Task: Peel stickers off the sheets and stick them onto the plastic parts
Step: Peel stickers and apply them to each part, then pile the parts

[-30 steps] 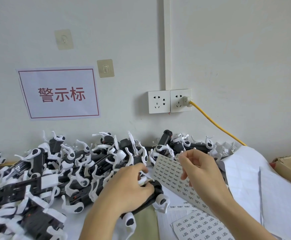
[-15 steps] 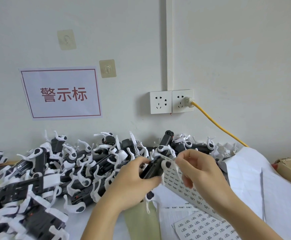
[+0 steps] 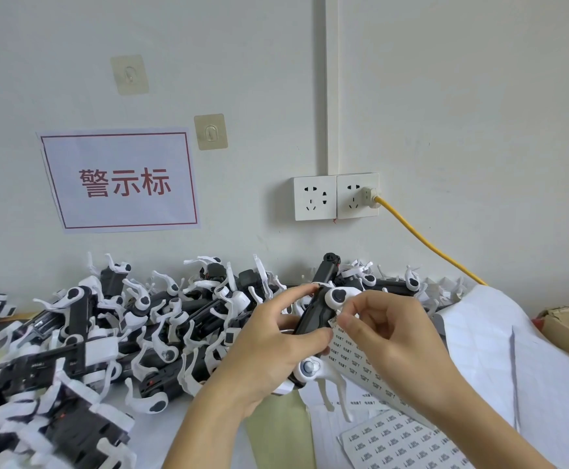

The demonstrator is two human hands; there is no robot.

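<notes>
You get bright, even, diffuse light across the whole view; the source itself is out of view. Shadows are soft and short: a faint one just left of the wall sockets (image 3: 336, 197), another along the left side of the vertical conduit (image 3: 332, 82). No hard glare, only small sheens on the adhesive hooks (image 3: 210, 132) and on the black plastic parts (image 3: 83, 336). The wall reads slightly grey-green toward the top corners, mild vignetting. Wide-angle distortion is clear: the red-bordered sign (image 3: 119, 180) leans and its edges bow. Centre is sharp; printed sticker sheet (image 3: 398, 441) text is too small to read. Near-left parts are smeared and soft, and your forearms blur at the near edge.
</notes>
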